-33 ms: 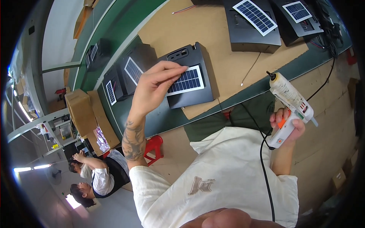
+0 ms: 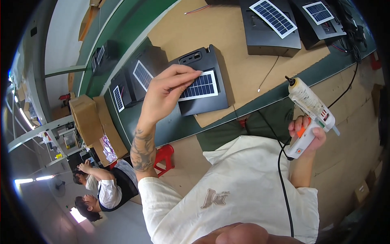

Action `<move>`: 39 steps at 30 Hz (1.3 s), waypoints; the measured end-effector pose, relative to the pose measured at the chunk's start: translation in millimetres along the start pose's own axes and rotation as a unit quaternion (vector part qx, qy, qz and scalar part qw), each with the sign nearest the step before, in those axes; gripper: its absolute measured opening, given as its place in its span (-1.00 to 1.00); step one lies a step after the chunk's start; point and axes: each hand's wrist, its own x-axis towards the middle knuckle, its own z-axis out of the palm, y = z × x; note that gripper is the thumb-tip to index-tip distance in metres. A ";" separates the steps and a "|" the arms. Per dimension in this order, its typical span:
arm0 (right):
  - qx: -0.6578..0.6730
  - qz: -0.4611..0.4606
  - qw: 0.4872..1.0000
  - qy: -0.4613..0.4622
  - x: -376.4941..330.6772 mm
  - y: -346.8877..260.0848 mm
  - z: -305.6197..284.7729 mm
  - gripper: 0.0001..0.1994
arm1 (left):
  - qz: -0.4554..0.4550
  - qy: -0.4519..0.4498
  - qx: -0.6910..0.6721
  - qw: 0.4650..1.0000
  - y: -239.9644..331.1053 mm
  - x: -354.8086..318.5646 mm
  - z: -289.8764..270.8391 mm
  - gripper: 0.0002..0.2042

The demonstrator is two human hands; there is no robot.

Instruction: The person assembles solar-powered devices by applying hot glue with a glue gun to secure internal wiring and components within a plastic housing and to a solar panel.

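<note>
A small solar panel [image 2: 203, 86] with a white border lies on the face of a black plastic housing [image 2: 216, 61], which rests on a sheet of brown cardboard. My left hand [image 2: 164, 91] has its fingertips pressed together at the panel's upper edge and covers its left end. Off the table's near edge, at the right, my right hand [image 2: 317, 140] is wrapped round a white hot glue gun [image 2: 310, 101] with an orange trigger. The gun's dark nozzle points up and away from the panel. A clear glue stick pokes out of its back end.
More black housings with solar panels stand at the left [image 2: 152, 59] and far right [image 2: 268, 44]. A thin wire [image 2: 269, 73] crosses the cardboard [image 2: 243, 87]. The gun's black cord [image 2: 283, 183] hangs over my shirt. Two people [image 2: 109, 191] sit beyond a red stool [image 2: 164, 158].
</note>
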 end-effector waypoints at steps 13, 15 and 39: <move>-0.005 0.012 1.000 0.021 2.6 5.7 -1.5 -0.63 | 0.091 0.145 0.246 0.954 4.9 -9.4 36.0 -0.66; -0.007 0.012 1.000 0.025 2.7 6.3 -0.4 -0.62 | 0.078 0.149 0.226 0.960 3.6 -9.8 39.2 -0.66; 0.046 -0.009 0.972 -0.231 28.2 -4.8 -9.6 -0.64 | -0.040 0.217 0.386 0.896 32.3 -32.2 113.8 -0.16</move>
